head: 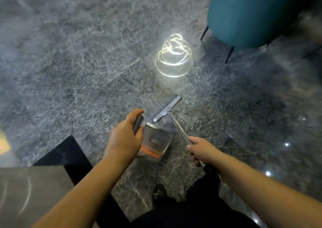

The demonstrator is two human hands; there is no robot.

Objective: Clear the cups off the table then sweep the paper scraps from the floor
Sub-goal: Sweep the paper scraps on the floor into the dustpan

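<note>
My left hand (125,137) grips the dark handle of a grey dustpan (156,140), whose pan has orange comb teeth along one edge. A small pale scrap lies inside the pan. My right hand (200,149) holds the thin metal handle of a broom (167,110); its narrow grey head sits on the floor just beyond the pan's mouth. The frame is blurred by motion. No cups are in view.
Glossy grey marble floor (87,71) fills the frame, with a bright lamp reflection ahead. A teal upholstered chair (252,13) on thin dark legs stands at the top right. A grey tabletop corner (26,189) over a dark base lies at the bottom left. My shoe shows below.
</note>
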